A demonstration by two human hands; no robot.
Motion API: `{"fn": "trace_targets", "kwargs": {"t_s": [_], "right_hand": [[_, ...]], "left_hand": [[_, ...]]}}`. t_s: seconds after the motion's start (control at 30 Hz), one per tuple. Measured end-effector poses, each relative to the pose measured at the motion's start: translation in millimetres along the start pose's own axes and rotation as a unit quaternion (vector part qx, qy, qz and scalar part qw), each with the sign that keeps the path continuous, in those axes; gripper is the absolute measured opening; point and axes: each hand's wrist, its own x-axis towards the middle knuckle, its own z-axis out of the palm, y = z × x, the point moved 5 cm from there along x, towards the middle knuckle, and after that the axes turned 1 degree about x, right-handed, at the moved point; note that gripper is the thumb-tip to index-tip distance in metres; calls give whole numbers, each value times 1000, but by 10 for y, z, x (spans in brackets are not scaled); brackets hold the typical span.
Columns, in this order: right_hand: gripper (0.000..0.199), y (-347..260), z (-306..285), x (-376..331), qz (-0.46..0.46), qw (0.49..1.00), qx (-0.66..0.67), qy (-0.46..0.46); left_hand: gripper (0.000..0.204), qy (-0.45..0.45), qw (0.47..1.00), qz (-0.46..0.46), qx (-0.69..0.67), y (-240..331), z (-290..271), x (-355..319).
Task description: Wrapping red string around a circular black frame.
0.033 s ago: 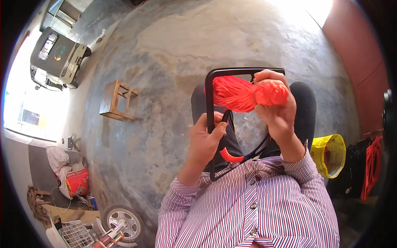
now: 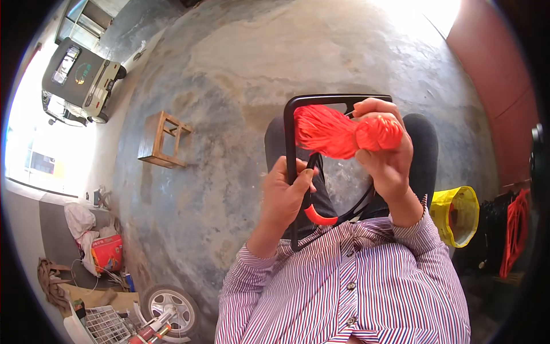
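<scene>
A black frame (image 2: pixel 290 135) with rounded corners stands in front of me, above my knees. My left hand (image 2: pixel 285 195) is closed around its left bar, with the thumb over a thinner black piece. A bundle of bright red cord (image 2: pixel 327 132) lies across the upper part of the frame. Closed on the bundle's tied right end is my right hand (image 2: pixel 394 157); its upper fingers are near the frame's top right end. Below the left hand, a curved black bar carries a short red wrapped section (image 2: pixel 319 216). Part of the lower frame is hidden against my clothes.
A wooden stool (image 2: pixel 150 137) stands on the concrete floor to the left. Close by my right side is a yellow container (image 2: pixel 455 218), with red cord (image 2: pixel 515 232) hanging beyond it. A wheel (image 2: pixel 172 309) and assorted items lie at lower left.
My right hand and the red cord bundle have shifted very slightly to the right. My left hand stays in place on the frame.
</scene>
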Motion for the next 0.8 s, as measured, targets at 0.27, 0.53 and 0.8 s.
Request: {"fn": "trace_targets", "kwargs": {"t_s": [0.27,0.53,0.8], "right_hand": [[51,144,283,-301,273,843,457,-73],[51,354,285,-539,295,846,437,-84],[44,521,264,-653,352,848,396,-19]], "left_hand": [[24,7,999,34,12,-2,13,10],[18,-32,997,6,-76,-50,-70,16],[21,11,997,-30,-67,-82,-114,43]]}}
